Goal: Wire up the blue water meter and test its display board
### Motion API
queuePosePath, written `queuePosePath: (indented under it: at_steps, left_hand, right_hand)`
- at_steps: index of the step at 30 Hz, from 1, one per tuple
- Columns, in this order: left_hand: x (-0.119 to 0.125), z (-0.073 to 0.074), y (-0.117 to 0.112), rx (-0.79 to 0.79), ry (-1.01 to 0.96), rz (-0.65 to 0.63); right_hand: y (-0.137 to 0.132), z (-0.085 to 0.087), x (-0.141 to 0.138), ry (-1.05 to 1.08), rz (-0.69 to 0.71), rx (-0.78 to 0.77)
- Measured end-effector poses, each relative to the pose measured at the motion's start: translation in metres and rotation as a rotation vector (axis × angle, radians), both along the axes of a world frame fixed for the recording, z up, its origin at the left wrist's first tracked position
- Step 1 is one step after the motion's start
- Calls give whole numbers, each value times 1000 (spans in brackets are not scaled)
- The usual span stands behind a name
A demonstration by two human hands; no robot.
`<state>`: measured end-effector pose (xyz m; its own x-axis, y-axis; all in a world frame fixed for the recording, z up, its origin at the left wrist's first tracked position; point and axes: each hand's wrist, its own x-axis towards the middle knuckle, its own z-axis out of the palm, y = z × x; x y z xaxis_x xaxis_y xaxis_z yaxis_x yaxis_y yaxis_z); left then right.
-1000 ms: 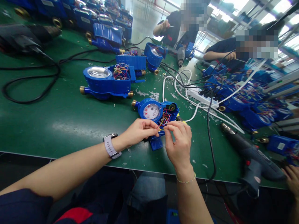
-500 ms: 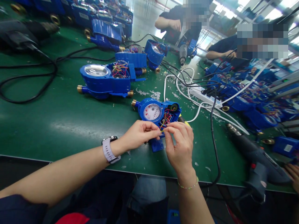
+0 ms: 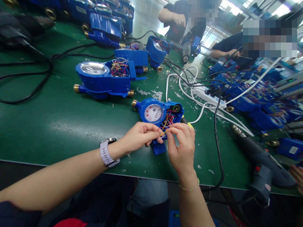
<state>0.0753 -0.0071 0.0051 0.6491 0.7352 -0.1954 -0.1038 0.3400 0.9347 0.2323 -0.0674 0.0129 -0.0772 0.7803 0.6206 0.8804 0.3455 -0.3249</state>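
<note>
A blue water meter (image 3: 156, 113) with a white dial and an open compartment of coloured wires (image 3: 168, 118) lies on the green table (image 3: 59, 123) right in front of me. My left hand (image 3: 139, 136), a watch on its wrist, pinches thin wires at the meter's near edge. My right hand (image 3: 181, 146) pinches the same yellow and red wires from the other side, fingertips almost meeting the left's. A small blue lid piece (image 3: 158, 148) lies under my hands.
A larger open blue meter (image 3: 104, 78) sits behind, with more meters at the back. Black cables (image 3: 35, 85) loop at left. White cables and a power strip (image 3: 203, 94) lie right of centre. A heat gun (image 3: 258, 157) rests at right. Two other people sit across.
My hands stay pinched on the wires, shifting only slightly. The view has tilted down a little.
</note>
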Motion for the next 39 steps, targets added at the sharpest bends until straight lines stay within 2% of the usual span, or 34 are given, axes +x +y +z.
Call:
queuePosePath:
  at_steps: [14,22,28,39]
  left_hand:
    - [1,1,-1,-63,1,25]
    - [0,-1,-1,-50,-14,38]
    - [-1,0,-3,-32,-13,46]
    - [0,1,-3,-44,-34,54]
  right_hand:
    - [-1,0,1,33,8,-11]
    - [-4,4,1,87,74,-28]
    - [-7,3,3,109,29,-40]
    - [-11,-3,5,113,36,-44]
